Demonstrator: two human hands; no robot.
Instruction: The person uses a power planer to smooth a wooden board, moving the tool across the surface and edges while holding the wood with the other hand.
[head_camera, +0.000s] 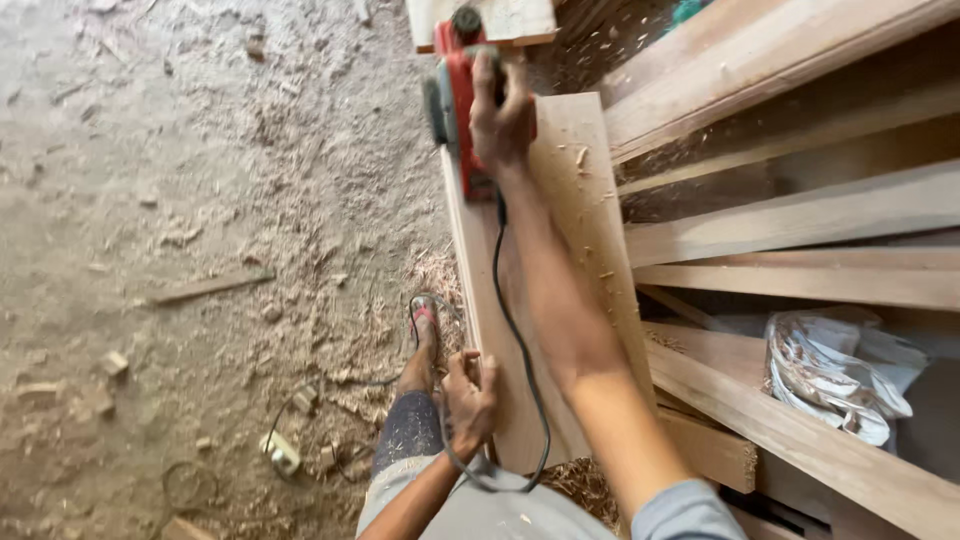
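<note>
The right hand (503, 112) is clamped around the handle of a red electric hand planer (458, 105), which sits on the far end of a long pale wooden board (560, 290) running away from the person. The left hand (470, 400) is closed on the board's near left edge, with the planer's black power cord (512, 320) trailing back beside it. To plane well here, I would keep the sole flat, press evenly, and hold the cord off the cutting path. Right of the board lie stacked timber planks (800, 215), and among them a crumpled silvery-white plastic bag (840, 370), its markings illegible. Left of the board, a sawdust-strewn floor (200, 200) and a sandalled foot (422, 335).
</note>
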